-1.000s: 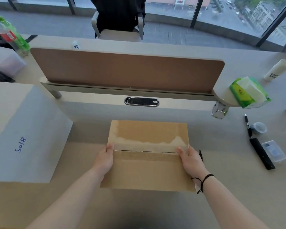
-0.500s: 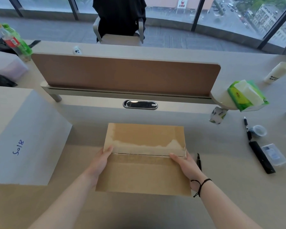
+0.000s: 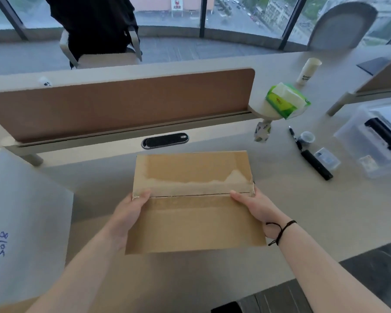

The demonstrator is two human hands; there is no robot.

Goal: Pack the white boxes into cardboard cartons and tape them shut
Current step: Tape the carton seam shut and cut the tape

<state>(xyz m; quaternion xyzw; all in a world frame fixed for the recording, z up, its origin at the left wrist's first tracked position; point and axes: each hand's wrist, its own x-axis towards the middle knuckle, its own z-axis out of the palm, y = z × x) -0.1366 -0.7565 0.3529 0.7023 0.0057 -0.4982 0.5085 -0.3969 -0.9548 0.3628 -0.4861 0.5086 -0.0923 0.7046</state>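
The cardboard carton (image 3: 194,199) sits at the centre of the frame, flaps closed, with clear tape glinting across the seam, so this one looks sealed, or nearly. The left hand (image 3: 128,216) and right hand (image 3: 255,207) grasp its two sides, thumbs on top by the seam. A large white box (image 3: 25,224) marked in blue waits at the left edge, seemingly still to be packed. The pale bench (image 3: 325,211) carries a marker (image 3: 294,137) and tissue pack (image 3: 284,101) at upper right; beyond a brown divider (image 3: 122,102), windows overlook streets.
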